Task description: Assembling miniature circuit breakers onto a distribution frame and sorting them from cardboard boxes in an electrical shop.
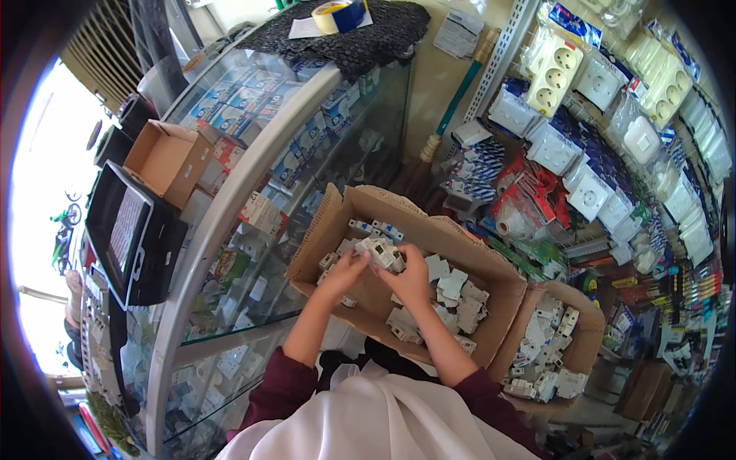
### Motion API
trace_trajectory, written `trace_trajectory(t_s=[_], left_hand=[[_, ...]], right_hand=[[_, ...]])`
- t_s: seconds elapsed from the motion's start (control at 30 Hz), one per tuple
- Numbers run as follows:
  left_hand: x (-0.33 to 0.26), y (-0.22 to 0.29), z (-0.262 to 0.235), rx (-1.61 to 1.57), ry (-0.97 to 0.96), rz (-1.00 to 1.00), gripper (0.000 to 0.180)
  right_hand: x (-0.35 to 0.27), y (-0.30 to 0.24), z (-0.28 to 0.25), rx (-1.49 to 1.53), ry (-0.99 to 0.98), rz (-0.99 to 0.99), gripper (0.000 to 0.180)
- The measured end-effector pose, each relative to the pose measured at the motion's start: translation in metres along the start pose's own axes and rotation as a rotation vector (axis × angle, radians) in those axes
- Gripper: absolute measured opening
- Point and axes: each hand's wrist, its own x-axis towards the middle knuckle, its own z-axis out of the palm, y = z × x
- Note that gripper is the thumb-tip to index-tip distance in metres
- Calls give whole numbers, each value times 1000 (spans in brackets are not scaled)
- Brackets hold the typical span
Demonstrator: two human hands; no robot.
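Observation:
Over a long cardboard box, my left hand and my right hand hold a whitish block of circuit breakers between them. The fingers of both hands are closed round its sides. Behind it, at the box's far left, lie small breakers with blue marks. More pale breakers sit beside my left hand. To the right of my right hand is a pile of white and greyish breakers, some overlapping. My fingers cover part of the held block.
A smaller cardboard box filled with breakers stands at the right. On the left curves a glass display counter, bearing an open carton and a black case. Packaged sockets hang along the right wall. A broom leans behind.

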Motion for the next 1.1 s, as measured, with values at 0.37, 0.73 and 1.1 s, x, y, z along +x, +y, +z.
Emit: trace_trajectory(t_s=[0.37, 0.73, 1.1], left_hand=[[-94, 23, -6, -362, -273, 388, 66], [-200, -2, -78, -397, -365, 507, 74], [-337, -80, -168, -467, 71, 662, 64]], right_hand=[[-18, -94, -32, 196, -443, -263, 61], [-63, -178, 21, 93, -724, -592, 63], [-173, -261, 125, 237, -977, -826, 54]])
